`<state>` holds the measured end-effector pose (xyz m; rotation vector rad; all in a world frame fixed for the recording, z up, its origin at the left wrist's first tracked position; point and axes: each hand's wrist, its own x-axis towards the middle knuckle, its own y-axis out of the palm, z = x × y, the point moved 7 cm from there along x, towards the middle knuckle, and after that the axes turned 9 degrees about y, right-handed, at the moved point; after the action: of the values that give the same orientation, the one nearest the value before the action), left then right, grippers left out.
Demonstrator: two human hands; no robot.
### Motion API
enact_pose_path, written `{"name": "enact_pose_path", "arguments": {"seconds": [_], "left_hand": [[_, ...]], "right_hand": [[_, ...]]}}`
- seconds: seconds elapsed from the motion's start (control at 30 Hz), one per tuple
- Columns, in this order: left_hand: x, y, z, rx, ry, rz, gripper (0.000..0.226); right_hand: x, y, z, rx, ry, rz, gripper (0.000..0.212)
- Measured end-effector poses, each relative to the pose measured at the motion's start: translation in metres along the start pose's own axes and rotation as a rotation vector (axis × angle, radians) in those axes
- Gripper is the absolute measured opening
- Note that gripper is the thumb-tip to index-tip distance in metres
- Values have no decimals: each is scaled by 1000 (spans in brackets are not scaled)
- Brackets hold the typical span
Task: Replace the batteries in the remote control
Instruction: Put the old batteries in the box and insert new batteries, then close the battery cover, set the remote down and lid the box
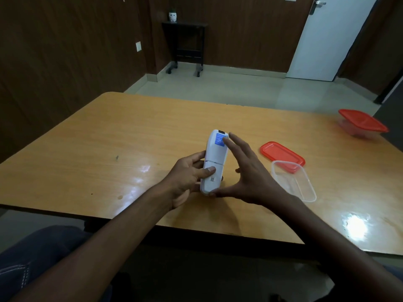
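A white remote control (pixel 214 158) with a blue label near its far end is held back side up above the wooden table (pixel 109 138). My left hand (pixel 187 177) grips its lower half, the thumb pressing on the battery cover. My right hand (pixel 246 171) is spread open beside it, with an extended fingertip touching the blue label and the thumb at the remote's near end. The cover looks closed. No batteries are visible.
A clear plastic container (pixel 294 182) stands open right of my hands, with its red lid (pixel 281 154) partly under it. A second container with a red lid (pixel 362 123) sits at the far right edge. My knee shows at lower left.
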<state>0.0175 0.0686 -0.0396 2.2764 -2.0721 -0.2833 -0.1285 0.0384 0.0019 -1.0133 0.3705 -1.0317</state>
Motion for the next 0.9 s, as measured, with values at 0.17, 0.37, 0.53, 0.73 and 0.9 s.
{"name": "enact_pose_path", "arguments": {"seconds": [0.17,0.37,0.53,0.73,0.9], "left_hand": [[-8,12,7,11,12,35,60],[-9,17,-1,-6,53,69,58],[-9,22,-3,60,81,101,51],[-13,20,-4,-3,76,118,38],[-12,14,-3,-284,-41,134,37]], "right_hand": [[-4,0,-2,-178,-32,63,145],[-6,-2,4,-177,-103,7,147],[-6,-10,10,-219,-117,-55,141],[-7,-11,15,-220,-116,-73,133],[-7,-8,15,-205,-92,-60,131]]}}
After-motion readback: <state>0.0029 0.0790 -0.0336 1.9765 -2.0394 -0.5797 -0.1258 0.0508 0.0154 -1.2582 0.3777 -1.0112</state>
